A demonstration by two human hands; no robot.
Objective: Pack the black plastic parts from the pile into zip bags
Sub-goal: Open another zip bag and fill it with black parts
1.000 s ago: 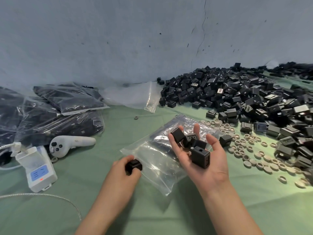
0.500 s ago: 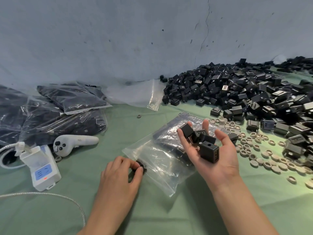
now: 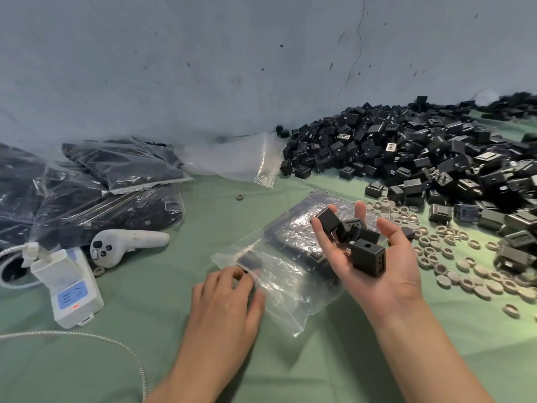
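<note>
Left hand (image 3: pixel 229 298): palm down at the mouth of the clear plastic zip bag (image 3: pixel 290 274), fingertips on the plastic; I cannot tell whether they pinch it.
Right hand (image 3: pixel 377 269): palm up, cupped around several black cube-shaped plastic parts (image 3: pixel 368 257).
Bag: lies flat mid-way on the green surface (image 3: pixel 436 330). Its long axis is diagonal, with the mouth toward the near left corner. Dark parts are inside.
Pile of black plastic parts (image 3: pixel 421 158): along the far right edge.
</note>
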